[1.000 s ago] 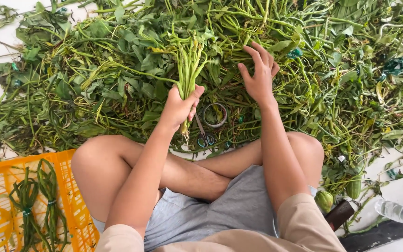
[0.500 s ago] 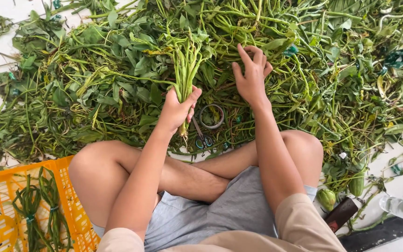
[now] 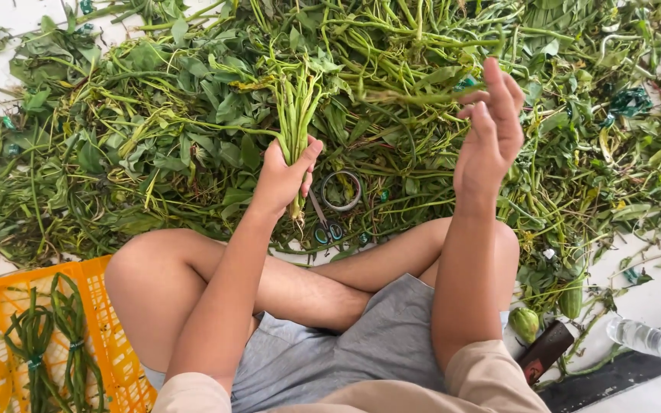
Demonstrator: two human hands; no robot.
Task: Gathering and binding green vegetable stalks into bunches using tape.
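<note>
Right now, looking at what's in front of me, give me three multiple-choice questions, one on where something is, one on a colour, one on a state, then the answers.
1. Where is the crate?
A. beside the left knee
B. on the greens
C. behind the bottle

2. What colour is the crate?
A. blue
B. orange
C. white

3. What is the left hand doing?
A. lying flat and empty
B. gripping a bunch of stems
C. holding scissors

Answers: 1 A, the crate sits by the left knee at the lower left. 2 B, its plastic is orange. 3 B, the fingers wrap the stems, while the scissors lie on the floor.
</note>
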